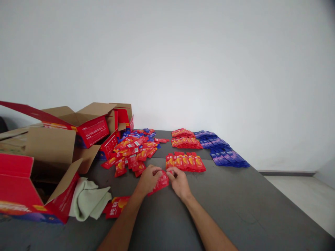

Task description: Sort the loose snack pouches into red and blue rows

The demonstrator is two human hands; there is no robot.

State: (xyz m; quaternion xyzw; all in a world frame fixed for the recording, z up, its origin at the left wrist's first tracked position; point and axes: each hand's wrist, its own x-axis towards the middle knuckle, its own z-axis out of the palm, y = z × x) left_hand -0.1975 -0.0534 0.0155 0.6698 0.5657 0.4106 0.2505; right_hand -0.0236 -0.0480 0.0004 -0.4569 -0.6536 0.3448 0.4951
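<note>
A red packet is held between my two hands over the grey table. My left hand pinches its upper left part, and my right hand has its fingertips closed on the upper right corner. Just beyond my hands lies a row of overlapping red packets. To the left spreads a loose pile of red and blue packets. Another red packet lies near my left forearm, partly behind it.
Open red cardboard boxes stand at the left, with a nearer one at the front left. A pale green cloth lies beside it. More red rows and blue rows sit at the back right of the table.
</note>
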